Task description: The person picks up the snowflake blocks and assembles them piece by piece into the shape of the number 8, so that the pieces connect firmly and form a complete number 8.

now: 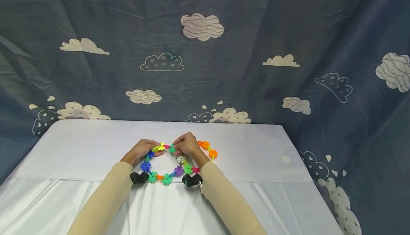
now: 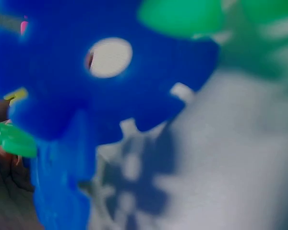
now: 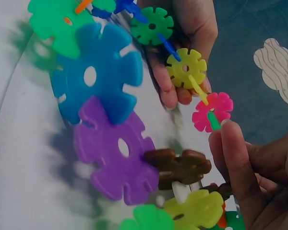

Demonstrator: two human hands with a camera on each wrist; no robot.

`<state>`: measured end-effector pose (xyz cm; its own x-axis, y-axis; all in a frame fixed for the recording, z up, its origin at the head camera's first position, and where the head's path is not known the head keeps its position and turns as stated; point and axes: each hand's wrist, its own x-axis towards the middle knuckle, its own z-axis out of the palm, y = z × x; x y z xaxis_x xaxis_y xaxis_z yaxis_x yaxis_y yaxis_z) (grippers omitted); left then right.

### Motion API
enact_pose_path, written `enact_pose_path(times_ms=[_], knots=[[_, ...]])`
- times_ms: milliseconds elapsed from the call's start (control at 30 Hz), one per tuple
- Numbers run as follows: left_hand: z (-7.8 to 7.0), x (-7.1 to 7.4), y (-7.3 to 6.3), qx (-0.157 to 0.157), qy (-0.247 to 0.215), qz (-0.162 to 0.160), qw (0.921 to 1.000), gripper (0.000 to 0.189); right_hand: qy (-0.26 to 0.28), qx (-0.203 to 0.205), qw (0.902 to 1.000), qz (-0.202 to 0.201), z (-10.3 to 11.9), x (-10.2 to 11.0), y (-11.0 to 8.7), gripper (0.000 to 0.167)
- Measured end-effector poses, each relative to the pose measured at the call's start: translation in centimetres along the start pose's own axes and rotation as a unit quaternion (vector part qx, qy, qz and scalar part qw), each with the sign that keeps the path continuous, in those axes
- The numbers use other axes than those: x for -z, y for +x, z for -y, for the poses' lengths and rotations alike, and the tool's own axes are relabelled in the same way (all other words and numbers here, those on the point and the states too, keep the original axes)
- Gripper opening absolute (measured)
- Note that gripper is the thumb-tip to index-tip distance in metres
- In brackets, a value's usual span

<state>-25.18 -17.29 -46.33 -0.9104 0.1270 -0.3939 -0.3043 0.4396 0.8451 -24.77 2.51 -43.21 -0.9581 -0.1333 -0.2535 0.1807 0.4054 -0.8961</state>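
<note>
Flower-shaped plastic discs with slotted edges, linked edge to edge, form a ring-like chain (image 1: pixel 166 179) on the white-covered table. My left hand (image 1: pixel 142 147) holds the chain's upper left side at a yellow disc (image 3: pixel 193 76), fingers behind it. On the far side, my right hand (image 1: pixel 189 145) pinches a green disc (image 1: pixel 172 149) between thumb and fingertips; it joins a pink disc (image 3: pixel 222 106). Nearer the right wrist are a purple disc (image 3: pixel 103 153), a light blue disc (image 3: pixel 105 57) and a brown disc (image 3: pixel 177 167). A dark blue disc (image 2: pixel 153 91) fills much of the left wrist view.
More linked discs extend right of the ring, ending in orange discs (image 1: pixel 213 153) partly behind my right wrist. Black wrist cameras sit close to the ring's near side. A dark cloud-print curtain (image 1: pixel 224 67) hangs behind the white table cloth (image 1: pixel 96 149).
</note>
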Motion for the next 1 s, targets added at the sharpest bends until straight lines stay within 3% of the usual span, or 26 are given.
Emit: enact_pose_path(times_ms=[467,733,900,1000], knots=[[-0.3,-0.3,0.2,0.024,0.003,0.016,0.9996,0.042,-0.008,0.027,0.9988,0.041,-0.6,1.4,-0.3,0.016],[-0.2,-0.3,0.2,0.004,-0.019,0.028,0.9994,0.042,0.017,0.078,0.9967,0.012,-1.7,3.7,-1.3,0.022],[-0.1,-0.1,0.2,0.010,-0.017,0.028,0.9994,0.043,-0.043,0.091,0.9949,-0.003,-2.8,5.1,-3.1,0.010],[0.0,0.3,0.3,0.012,-0.017,0.026,0.9994,0.044,-0.105,0.092,0.9902,0.002,-3.2,4.9,-4.1,0.012]])
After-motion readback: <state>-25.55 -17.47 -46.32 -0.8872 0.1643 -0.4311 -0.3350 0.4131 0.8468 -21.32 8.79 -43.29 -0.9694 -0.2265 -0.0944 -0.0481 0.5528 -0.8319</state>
